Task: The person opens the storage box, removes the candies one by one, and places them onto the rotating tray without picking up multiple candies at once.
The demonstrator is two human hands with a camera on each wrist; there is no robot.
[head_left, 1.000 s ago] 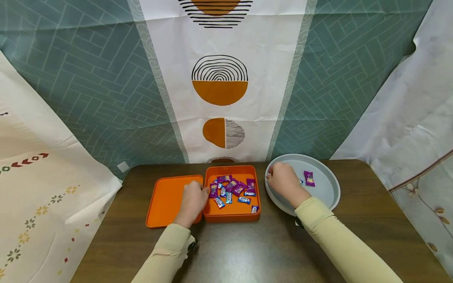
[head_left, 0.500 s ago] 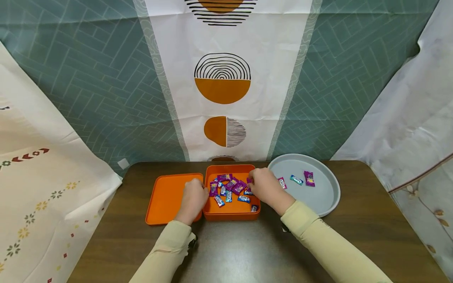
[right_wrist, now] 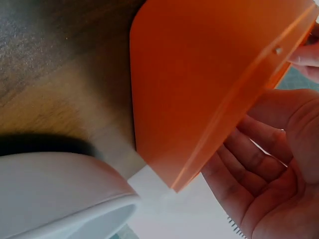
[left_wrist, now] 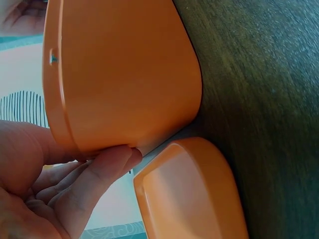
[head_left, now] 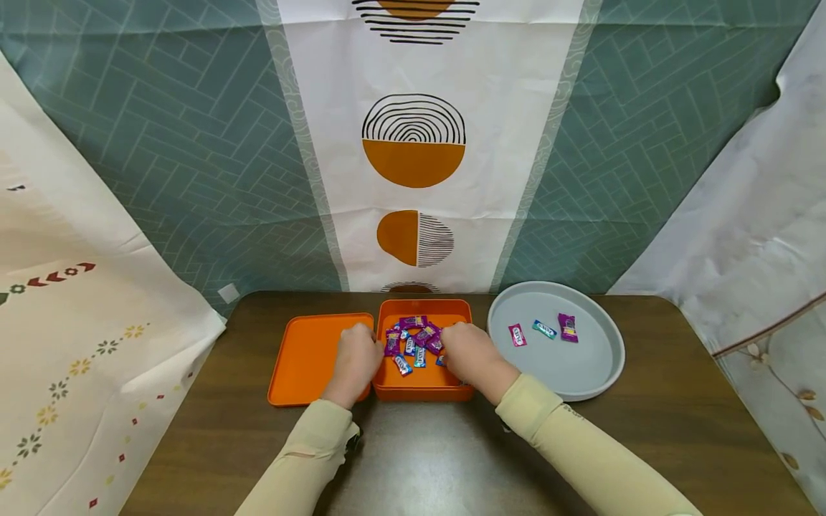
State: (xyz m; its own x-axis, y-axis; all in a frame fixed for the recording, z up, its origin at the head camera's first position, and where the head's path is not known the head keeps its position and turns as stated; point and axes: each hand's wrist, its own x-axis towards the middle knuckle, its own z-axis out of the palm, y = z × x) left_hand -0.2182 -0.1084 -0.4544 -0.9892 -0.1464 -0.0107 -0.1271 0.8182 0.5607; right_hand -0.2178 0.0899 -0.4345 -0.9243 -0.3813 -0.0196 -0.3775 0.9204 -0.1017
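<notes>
An orange box (head_left: pixel 422 394) holds several small wrapped candies (head_left: pixel 420 356), purple ones and blue-and-white ones. My left hand (head_left: pixel 354 362) pinches the box's left wall; in the left wrist view the thumb (left_wrist: pixel 107 162) lies along the outside and a finger passes over the rim. Over the box's right side is my right hand (head_left: pixel 476 358), its fingers (right_wrist: pixel 249 144) reaching down past the rim. The right fingertips are hidden behind the box wall, so I cannot tell whether they hold a candy.
Left of the box lies an orange lid (head_left: pixel 310 362), its edge close to the box. A round grey tray (head_left: pixel 574 373) stands on the right with a pink candy (head_left: pixel 517 335), a teal candy (head_left: pixel 545 329) and a purple candy (head_left: pixel 568 327). A patterned cloth hangs behind the brown table (head_left: pixel 213 423).
My right hand has moved left from the grey tray into the orange box, uncovering the pink and teal candies on the tray. The left hand stays at the box wall.
</notes>
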